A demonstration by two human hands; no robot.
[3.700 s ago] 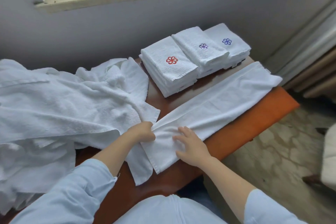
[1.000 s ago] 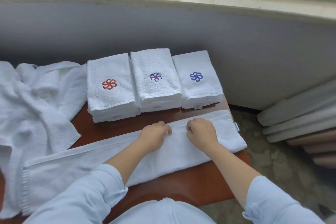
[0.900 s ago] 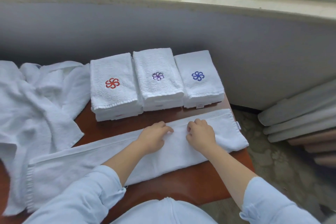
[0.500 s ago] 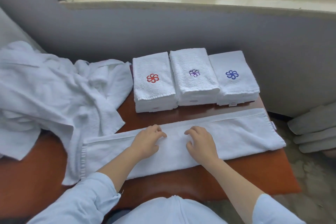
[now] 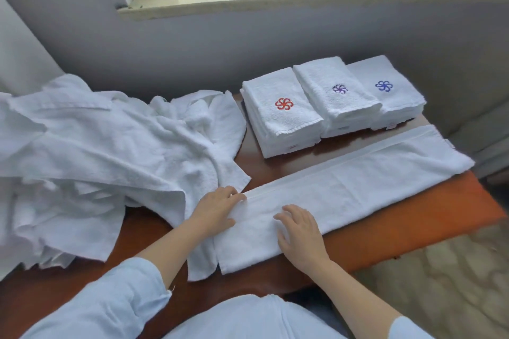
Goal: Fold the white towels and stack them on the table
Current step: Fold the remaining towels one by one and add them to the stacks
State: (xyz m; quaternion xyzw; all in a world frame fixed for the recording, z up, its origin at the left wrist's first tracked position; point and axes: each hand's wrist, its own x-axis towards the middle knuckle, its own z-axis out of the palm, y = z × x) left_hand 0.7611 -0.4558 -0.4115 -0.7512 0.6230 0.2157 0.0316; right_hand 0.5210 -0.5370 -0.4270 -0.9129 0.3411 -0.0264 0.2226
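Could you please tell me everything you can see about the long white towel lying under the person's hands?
The long white terry towel is folded lengthwise into a narrow strip, with a hemmed edge along its far side. It lies flat and diagonally across the reddish-brown wooden table. The left hand and right hand rest palm-down on its near-left end, which lies against the crumpled pile of white towels.

Words or numbers: you can read none here.
Left stack of folded towels: you see a red pinwheel emblem stitched on top.
Middle stack: purple pinwheel emblem.
Right stack: blue pinwheel emblem.
Edge tags: too small for you to read.
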